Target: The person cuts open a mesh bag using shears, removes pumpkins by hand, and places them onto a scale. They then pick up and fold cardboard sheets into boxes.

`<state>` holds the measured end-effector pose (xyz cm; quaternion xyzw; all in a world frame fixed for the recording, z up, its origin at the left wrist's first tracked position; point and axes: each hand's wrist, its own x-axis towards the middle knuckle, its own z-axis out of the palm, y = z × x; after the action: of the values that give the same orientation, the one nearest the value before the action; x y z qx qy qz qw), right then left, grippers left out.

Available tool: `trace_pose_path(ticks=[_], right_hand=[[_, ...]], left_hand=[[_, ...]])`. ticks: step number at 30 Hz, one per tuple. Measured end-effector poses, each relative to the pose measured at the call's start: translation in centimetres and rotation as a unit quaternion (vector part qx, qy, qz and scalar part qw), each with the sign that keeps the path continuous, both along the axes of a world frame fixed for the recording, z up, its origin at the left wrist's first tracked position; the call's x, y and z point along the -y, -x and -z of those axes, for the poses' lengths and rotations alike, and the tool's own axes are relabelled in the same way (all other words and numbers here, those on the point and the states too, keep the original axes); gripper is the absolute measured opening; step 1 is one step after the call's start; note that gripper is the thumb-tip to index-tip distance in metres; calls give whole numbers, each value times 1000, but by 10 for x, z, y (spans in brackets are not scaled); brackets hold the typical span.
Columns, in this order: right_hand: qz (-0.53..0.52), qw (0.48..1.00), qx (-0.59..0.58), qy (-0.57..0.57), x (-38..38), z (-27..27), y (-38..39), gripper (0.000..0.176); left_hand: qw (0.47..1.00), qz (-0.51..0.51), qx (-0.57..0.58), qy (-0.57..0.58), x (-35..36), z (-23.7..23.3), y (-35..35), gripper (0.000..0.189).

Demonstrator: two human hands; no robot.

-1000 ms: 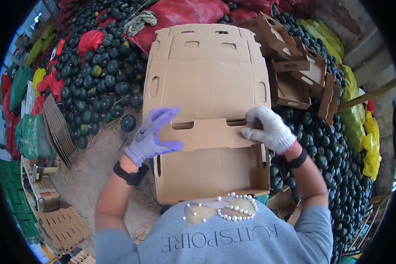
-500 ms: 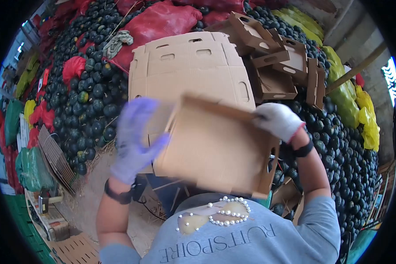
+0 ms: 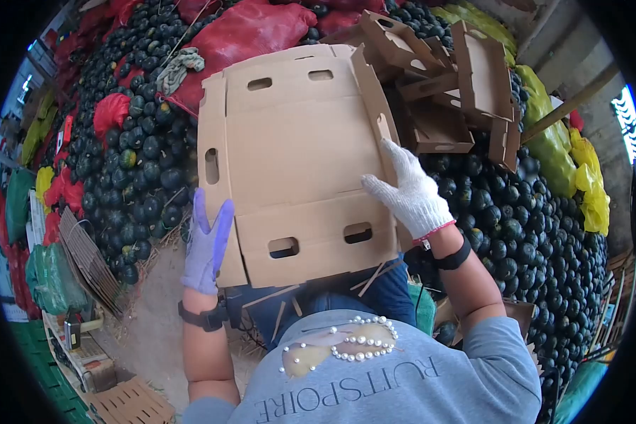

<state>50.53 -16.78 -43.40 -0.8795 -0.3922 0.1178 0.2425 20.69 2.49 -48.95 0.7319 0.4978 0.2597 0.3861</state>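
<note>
A flat cardboard box blank (image 3: pixel 297 155) with cut-out hand holes and creased flaps lies in front of me, close over my lap. Its right side flap is tilted up, while the left and near flaps lie nearly flat. My left hand (image 3: pixel 206 247), in a lilac glove, is at the blank's near left edge, thumb and fingers apart. My right hand (image 3: pixel 413 194), in a white knit glove with a red cuff, is at the right flap with its fingers spread, the thumb over the panel.
Folded cardboard trays (image 3: pixel 480 74) are heaped at the back right. Dark green squashes (image 3: pixel 509 226) are piled on both sides. Red mesh sacks (image 3: pixel 254 32) lie behind, yellow-green sacks (image 3: pixel 548 131) at the right. Cardboard sheets (image 3: pixel 88 258) lean at the left.
The folded tray has left my hands, and a tray now lies on top of the heap at the back right. Both hands have come to the sides of the blank, whose right flap now tilts up.
</note>
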Motion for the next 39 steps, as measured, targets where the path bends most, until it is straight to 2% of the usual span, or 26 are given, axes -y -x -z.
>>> trace_pose_path(ticks=[2,4,5,7,8,9,12,13,15,17,19,21,22,23,25,27,29,31,32,33,34,35,36,37,38,39], right_hand=[[-31,985,-63,-160,3,9,-10,48],[-42,951,-134,-276,14,7,-26,28],[-75,929,-129,-339,23,0,-36,23],[-177,776,-335,-505,40,-9,-51,17],[-49,807,-339,-481,38,-40,-23,21],[-49,809,-344,-473,38,-40,-26,21],[-100,935,-295,-169,36,-33,-54,35],[-106,934,-294,-172,40,-35,-55,35],[-43,785,-480,-389,54,-48,-37,54],[-108,704,-486,-506,47,-19,-35,41],[-111,849,-327,-400,59,-19,-50,27],[-156,946,-153,-239,57,-34,-22,13],[-181,968,-59,-164,56,-42,-7,14],[-358,921,141,-55,56,-38,-13,17],[-436,890,121,-57,67,-10,-15,22],[-488,859,154,-21,82,-3,-16,20],[-515,856,39,-12,88,-10,0,35],[-437,896,-70,37,89,-8,0,51],[-294,946,-122,-65,88,11,10,53],[-165,960,-211,-80,77,10,23,52],[-26,948,-294,-121,65,8,37,51],[-27,948,-293,-121,59,9,35,51],[-108,984,-61,-128,54,14,33,49],[-181,960,174,-125,53,16,34,48],[-227,927,285,-92,53,5,39,44],[-228,926,285,-96,51,6,44,44]], left_hand=[[997,9,63,33,6,-19,2,74],[944,-32,328,30,10,-37,6,66],[943,-32,330,27,15,-47,8,66],[920,-41,360,-147,24,-60,15,59],[907,-47,365,-204,26,-62,18,56],[921,-28,358,-154,25,-62,29,54],[940,34,340,-18,1,-64,63,50],[940,57,334,22,-9,-67,71,48],[941,70,323,66,-8,-65,82,47],[874,64,461,143,-1,-47,90,40],[779,61,586,213,6,-26,95,35],[964,49,254,58,22,-49,90,24],[995,41,85,-17,31,-61,87,20],[974,193,-45,-105,36,-59,94,26],[909,364,-105,-176,51,-52,86,47],[893,407,-97,-167,67,-17,96,53],[874,453,-93,-152,73,-9,99,58],[934,351,1,-69,67,-13,85,76],[960,237,143,40,77,3,72,91],[960,235,144,44,86,13,56,91],[966,105,220,88,93,20,37,94],[948,-25,290,127,95,23,28,97],[994,-16,29,-102,98,18,28,68],[994,-17,29,-102,99,8,29,68],[966,113,-67,-225,100,-8,28,65],[897,236,-160,-339,100,-16,26,61]])
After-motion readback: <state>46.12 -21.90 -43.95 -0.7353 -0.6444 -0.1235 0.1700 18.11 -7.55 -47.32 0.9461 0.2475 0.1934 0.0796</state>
